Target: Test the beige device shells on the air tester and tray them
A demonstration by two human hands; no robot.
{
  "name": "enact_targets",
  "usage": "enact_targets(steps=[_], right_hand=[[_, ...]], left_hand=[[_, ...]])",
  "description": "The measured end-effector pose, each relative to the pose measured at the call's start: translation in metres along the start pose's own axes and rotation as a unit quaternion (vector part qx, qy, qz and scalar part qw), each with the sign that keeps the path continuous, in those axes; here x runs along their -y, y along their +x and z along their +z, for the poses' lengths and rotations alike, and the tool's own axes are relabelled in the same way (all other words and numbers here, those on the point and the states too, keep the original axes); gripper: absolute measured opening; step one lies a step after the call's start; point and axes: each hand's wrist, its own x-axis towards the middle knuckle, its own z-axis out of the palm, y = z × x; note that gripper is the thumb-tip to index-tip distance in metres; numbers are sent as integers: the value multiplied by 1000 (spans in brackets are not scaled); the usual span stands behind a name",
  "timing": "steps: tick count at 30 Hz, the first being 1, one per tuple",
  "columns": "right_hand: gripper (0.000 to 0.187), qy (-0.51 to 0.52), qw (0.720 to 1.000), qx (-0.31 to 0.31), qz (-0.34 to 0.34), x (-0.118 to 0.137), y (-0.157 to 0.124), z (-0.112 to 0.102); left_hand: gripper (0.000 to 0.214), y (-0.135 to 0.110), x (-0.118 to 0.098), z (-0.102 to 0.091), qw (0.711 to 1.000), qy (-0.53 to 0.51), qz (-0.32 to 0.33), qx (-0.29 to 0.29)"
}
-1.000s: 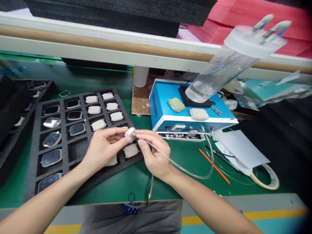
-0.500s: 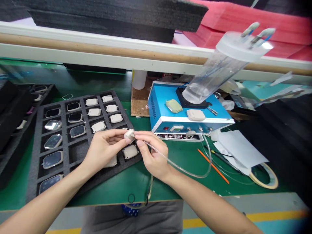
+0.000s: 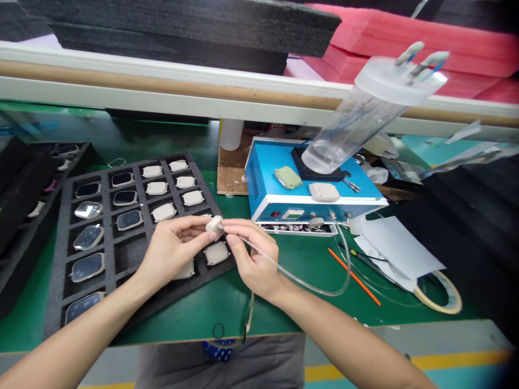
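Note:
My left hand [image 3: 172, 248] pinches a small beige case [image 3: 214, 226] between thumb and fingers, above the near right corner of a black foam tray [image 3: 106, 216]. My right hand [image 3: 253, 256] pinches the end of a thin clear tube [image 3: 308, 283] and presses its tip against the case. The tube curves right and up to the front of a blue box [image 3: 267, 173]. Several more beige cases and dark-faced units sit in the tray's cells.
Two beige cases and a tilted clear plastic cylinder [image 3: 357, 119] rest on the blue box. An orange stick [image 3: 354, 276], white paper [image 3: 395, 248] and a tape ring [image 3: 441, 297] lie to the right. Another black tray [image 3: 24, 189] stands at the far left.
Both hands keep the same hold on the case and the tube. Only the view has shifted slightly.

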Motion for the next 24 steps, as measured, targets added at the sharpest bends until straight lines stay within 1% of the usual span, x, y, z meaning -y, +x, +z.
enact_targets(steps=[10,24], right_hand=[[21,8,1000,1,6,0,-1,0],[18,-3,1000,2,9,0,-1,0]], left_hand=[[37,1,-2,0,1000,-2,2,1],[42,-1,-2,0,1000,9,-5,6]])
